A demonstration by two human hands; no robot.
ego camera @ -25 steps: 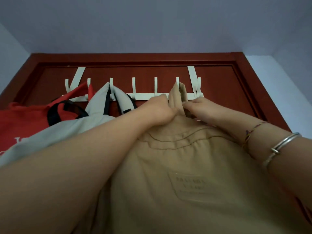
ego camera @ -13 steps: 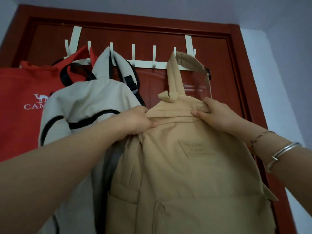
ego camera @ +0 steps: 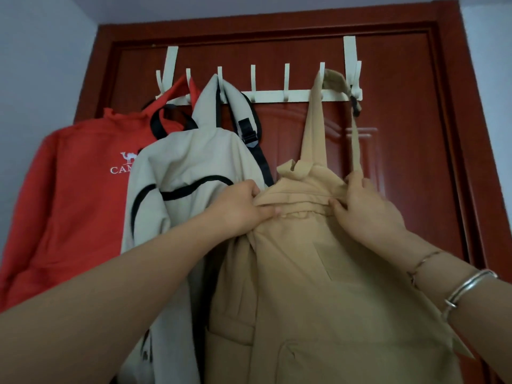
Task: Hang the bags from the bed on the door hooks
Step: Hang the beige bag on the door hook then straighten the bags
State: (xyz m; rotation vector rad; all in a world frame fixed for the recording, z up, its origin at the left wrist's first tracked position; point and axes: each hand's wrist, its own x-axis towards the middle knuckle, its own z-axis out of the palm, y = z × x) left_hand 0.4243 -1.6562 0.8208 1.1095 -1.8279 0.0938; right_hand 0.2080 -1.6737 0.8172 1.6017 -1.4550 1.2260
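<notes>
A tan backpack [ego camera: 332,286] hangs by its shoulder strap [ego camera: 315,128] from a hook near the right end of the white over-door hook rack [ego camera: 288,95]. My left hand [ego camera: 243,209] pinches the top left edge of the tan backpack. On its top right corner my right hand [ego camera: 365,209] holds the fabric. A grey backpack [ego camera: 182,176] with black trim hangs from a hook to the left. Further left a red bag [ego camera: 72,206] with a white camel logo hangs too.
The rack sits on a dark red wooden door [ego camera: 399,134] with a matching frame. Two hooks [ego camera: 270,81] between the grey and tan backpacks are bare. Pale walls flank the door. A silver bangle [ego camera: 468,286] circles my right wrist.
The view has dropped from the hooks. The tan backpack's strap went over the hook, and both hands slid down from the strap to the top of the bag body.
</notes>
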